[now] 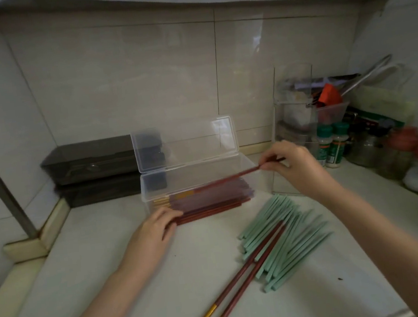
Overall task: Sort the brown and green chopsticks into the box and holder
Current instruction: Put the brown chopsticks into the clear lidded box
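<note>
brown chopstick [233, 177] tip pinched, right hand [291, 166]

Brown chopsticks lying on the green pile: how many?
2: one brown chopstick and its neighbour, side by side across the green chopsticks, gold ends toward the camera. A third is in the right hand's grip over the box. Others may hide under the pile.
</note>
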The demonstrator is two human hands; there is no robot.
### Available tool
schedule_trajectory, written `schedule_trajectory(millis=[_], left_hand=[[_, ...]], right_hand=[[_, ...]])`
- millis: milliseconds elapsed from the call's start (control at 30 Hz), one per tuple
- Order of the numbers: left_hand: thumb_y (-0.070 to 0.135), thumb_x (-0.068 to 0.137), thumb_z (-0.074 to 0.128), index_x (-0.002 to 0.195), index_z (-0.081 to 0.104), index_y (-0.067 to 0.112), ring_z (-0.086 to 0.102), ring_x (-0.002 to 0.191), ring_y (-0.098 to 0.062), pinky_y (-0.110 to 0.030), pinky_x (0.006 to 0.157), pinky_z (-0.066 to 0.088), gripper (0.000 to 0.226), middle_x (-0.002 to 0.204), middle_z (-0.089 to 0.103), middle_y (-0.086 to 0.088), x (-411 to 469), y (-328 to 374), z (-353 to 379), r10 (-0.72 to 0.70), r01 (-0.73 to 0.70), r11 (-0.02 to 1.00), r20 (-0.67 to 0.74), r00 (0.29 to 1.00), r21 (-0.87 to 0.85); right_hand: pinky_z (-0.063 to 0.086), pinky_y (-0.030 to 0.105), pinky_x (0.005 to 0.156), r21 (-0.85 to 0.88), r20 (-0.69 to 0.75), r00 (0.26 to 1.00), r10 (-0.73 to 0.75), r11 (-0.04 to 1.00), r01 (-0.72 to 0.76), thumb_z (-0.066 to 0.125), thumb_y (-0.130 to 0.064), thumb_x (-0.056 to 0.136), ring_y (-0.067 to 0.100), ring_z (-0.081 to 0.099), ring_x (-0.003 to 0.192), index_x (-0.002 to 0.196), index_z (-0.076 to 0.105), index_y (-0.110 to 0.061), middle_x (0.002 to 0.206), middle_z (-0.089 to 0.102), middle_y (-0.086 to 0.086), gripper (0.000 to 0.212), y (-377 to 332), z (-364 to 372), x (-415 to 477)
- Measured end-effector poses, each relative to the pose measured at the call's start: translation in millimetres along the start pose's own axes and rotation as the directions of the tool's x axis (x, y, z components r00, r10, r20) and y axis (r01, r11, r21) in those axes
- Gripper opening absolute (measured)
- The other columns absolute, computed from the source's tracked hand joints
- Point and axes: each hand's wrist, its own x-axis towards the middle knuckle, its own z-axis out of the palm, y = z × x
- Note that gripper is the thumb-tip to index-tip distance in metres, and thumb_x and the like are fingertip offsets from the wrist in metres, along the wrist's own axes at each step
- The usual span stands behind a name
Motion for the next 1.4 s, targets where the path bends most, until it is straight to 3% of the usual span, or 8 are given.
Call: schedule_trajectory(millis=[133, 233, 433, 733, 1000, 1133, 1300, 1400], left_hand=[[0.017, 0.083, 0.057, 0.101, 0.068, 0.015, 0.049, 0.089, -0.006, -0.019, 0.08, 0.04, 0.021, 0.093, 0.063, 0.0, -2, -3, 6, 0.077, -0.081, 0.989, 0.037, 0.996, 0.122], [0.019, 0.083, 0.059, 0.094, 0.07, 0.015, 0.051, 0.085, -0.007, -0.016, 0.079, 0.036, 0.017, 0.086, 0.063, 0.0, 0, 5, 5, 0.092, -0.098, 0.986, 0.046, 0.995, 0.134], [0.012, 0.08, 0.068, 0.092, 0.071, 0.017, 0.058, 0.084, -0.014, -0.016, 0.076, 0.038, 0.014, 0.087, 0.061, 0.002, -2, 2, 5, 0.002, -0.008, 0.997, 0.082, 0.997, 0.076], [0.017, 0.082, 0.066, 0.09, 0.067, 0.023, 0.056, 0.088, -0.009, -0.025, 0.079, 0.046, 0.01, 0.09, 0.062, 0.009, -2, 11, -1, 0.006, -0.012, 0.998, 0.093, 0.996, 0.062], [0.025, 0.083, 0.065, 0.091, 0.067, 0.036, 0.059, 0.085, 0.0, -0.022, 0.077, 0.049, 0.013, 0.092, 0.06, 0.024, 0, 23, -28, -0.045, 0.048, 0.998, 0.097, 0.994, -0.027], [0.021, 0.08, 0.069, 0.083, 0.068, 0.04, 0.059, 0.087, 0.0, -0.016, 0.076, 0.047, 0.019, 0.097, 0.06, 0.025, 10, 24, -47, -0.096, 0.104, 0.99, 0.077, 0.992, -0.096], [0.01, 0.079, 0.068, 0.087, 0.07, 0.03, 0.058, 0.078, 0.003, -0.005, 0.068, 0.04, 0.021, 0.084, 0.063, 0.016, 39, 38, -75, -0.111, 0.089, 0.977, -0.106, 0.988, -0.195], [0.006, 0.081, 0.065, 0.09, 0.069, 0.027, 0.059, 0.082, 0.001, -0.013, 0.077, 0.044, 0.024, 0.089, 0.065, 0.011, 68, 45, -76, -0.134, 0.118, 0.973, -0.07, 0.988, -0.199]], right_hand=[[0.038, 0.009, 0.072, 0.021, -0.079, 0.996, 0.029, 0.999, -0.028, 0.069, -0.006, 0.079, 0.01, 0.053, 0.077, 0.083, 0.067, -0.008, 0.08, 0.061, -0.002, 0.004, -7, 11, 31], [0.045, 0.023, 0.075, 0.03, 0.005, 0.998, 0.067, 0.997, -0.067, 0.067, -0.004, 0.081, 0.013, 0.056, 0.08, 0.083, 0.067, -0.006, 0.083, 0.064, 0.002, 0.003, -10, 32, 49], [0.044, 0.021, 0.077, 0.041, 0.168, 0.981, 0.094, 0.994, -0.102, 0.062, -0.004, 0.085, 0.015, 0.059, 0.085, 0.089, 0.068, -0.005, 0.091, 0.067, 0.006, 0.007, -14, 62, 55], [0.044, 0.024, 0.078, 0.06, -0.052, 0.994, -0.096, 0.993, 0.099, 0.065, -0.003, 0.084, 0.014, 0.056, 0.084, 0.086, 0.068, -0.007, 0.084, 0.065, 0.0, 0.007, -10, 72, 10], [0.045, 0.036, 0.092, -0.021, 0.23, 0.971, 0.066, 0.998, -0.063, 0.066, -0.004, 0.082, 0.023, 0.058, 0.098, 0.103, 0.07, -0.01, 0.101, 0.067, 0.005, 0.022, 25, 103, -22], [0.031, 0.023, 0.092, -0.144, 0.3, 0.95, 0.089, 0.989, -0.047, 0.067, -0.015, 0.083, 0.024, 0.047, 0.106, 0.113, 0.065, -0.012, 0.11, 0.058, 0.008, 0.03, 29, 105, -21], [0.028, 0.026, 0.085, -0.137, 0.318, 0.943, 0.1, 0.989, -0.058, 0.071, -0.023, 0.078, 0.018, 0.04, 0.099, 0.094, 0.069, -0.015, 0.097, 0.057, 0.001, 0.017, 23, 99, -20], [0.026, 0.028, 0.083, -0.111, 0.342, 0.936, 0.087, 0.993, -0.052, 0.071, -0.024, 0.079, 0.017, 0.04, 0.102, 0.087, 0.067, -0.018, 0.092, 0.053, -0.007, 0.011, 23, 96, -26]])
